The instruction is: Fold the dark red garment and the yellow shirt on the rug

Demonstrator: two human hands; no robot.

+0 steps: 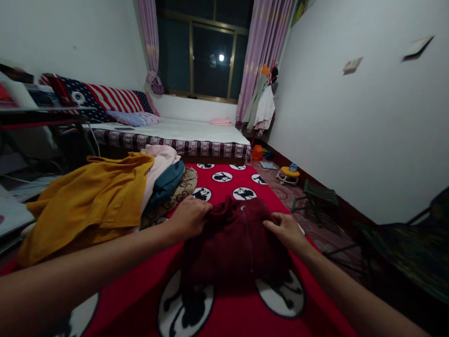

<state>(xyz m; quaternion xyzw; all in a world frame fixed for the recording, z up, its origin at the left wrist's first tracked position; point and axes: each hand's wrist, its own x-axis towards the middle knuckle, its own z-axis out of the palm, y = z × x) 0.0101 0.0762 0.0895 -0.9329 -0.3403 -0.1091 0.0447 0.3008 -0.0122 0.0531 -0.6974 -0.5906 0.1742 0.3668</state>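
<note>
A maroon zip-up jacket (228,248) lies folded into a compact shape on a red cloth (140,299) with black-and-white round prints. Its zipper runs down the front, with the pull near the far edge. My left hand (191,216) is closed on the jacket's far left corner. At the far right corner, my right hand (286,230) pinches the fabric between thumb and fingers. To the left of the jacket rests a pile of clothes, with a mustard-yellow garment (101,192) on top and pink (163,157), teal (164,182) and patterned brown (184,189) pieces beside it.
Beyond the red cloth stands a bed (196,128) with pillows, below a curtained window. A cluttered desk (45,114) is at left. On the right floor are a yellow stool (289,172), a green folding stool (319,194) and a dark folding chair (407,248).
</note>
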